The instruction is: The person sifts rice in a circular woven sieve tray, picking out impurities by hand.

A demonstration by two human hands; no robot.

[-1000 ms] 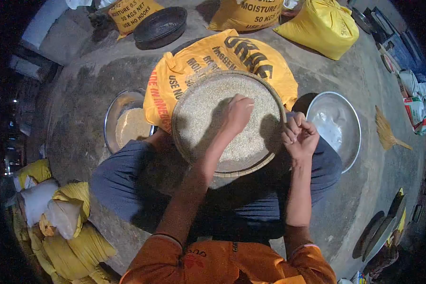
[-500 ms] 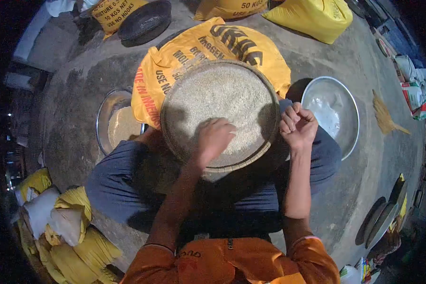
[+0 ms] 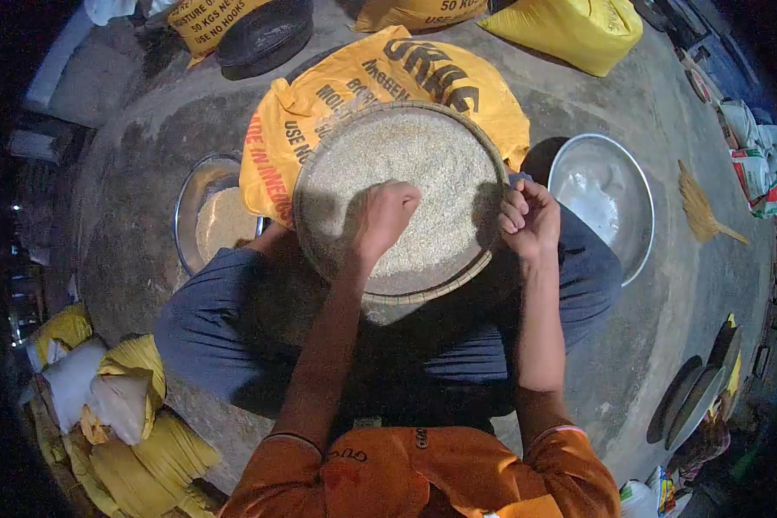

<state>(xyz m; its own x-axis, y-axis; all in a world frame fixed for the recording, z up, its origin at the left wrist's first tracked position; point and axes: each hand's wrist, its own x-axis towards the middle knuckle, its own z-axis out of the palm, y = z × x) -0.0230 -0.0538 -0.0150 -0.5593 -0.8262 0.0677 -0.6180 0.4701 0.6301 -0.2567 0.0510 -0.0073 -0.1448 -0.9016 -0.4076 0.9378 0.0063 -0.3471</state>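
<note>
A round woven winnowing tray (image 3: 423, 296) rests over my crossed legs, with pale grain (image 3: 432, 155) spread across it. My left hand (image 3: 387, 216) is over the middle of the grain, its fingers curled closed; what they hold, if anything, is hidden. By the tray's right rim is my right hand (image 3: 529, 216), palm turned up and fingers folded in. Any small thing inside that hand is too small to make out. Under the tray's far side lies an orange printed sack (image 3: 268, 147).
To the left stands a metal basin (image 3: 181, 216) with brownish grain. Another metal basin (image 3: 643, 250) sits to the right, near a small straw broom (image 3: 698, 203). Full sacks (image 3: 570, 34) and a black basin (image 3: 268, 43) line the far side. Yellow sacks (image 3: 147, 457) lie at lower left.
My left hand has moved slightly away from me over the grain, and its fingers have curled in more. My right hand has come closer to the tray's rim.
</note>
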